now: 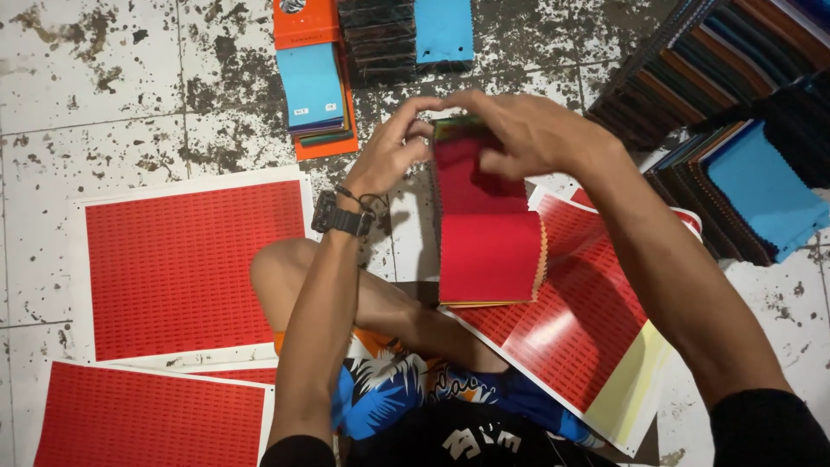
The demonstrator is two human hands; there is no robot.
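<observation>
Both hands pinch the top edge of a red fabric swatch stack.
Left hand (393,151) and right hand (519,130) fingers grasp the swatch stack (486,251); its long axis hangs straight below them.

Evenly and fairly brightly lit from above, with only soft, short shadows under the hands (467,130) on the stained floor (104,95). Mild white glare on the glossy red sheet (571,320) at near right. Sharp in the middle, slightly soft and dim toward far right, some wide-angle stretching at the edges.
</observation>
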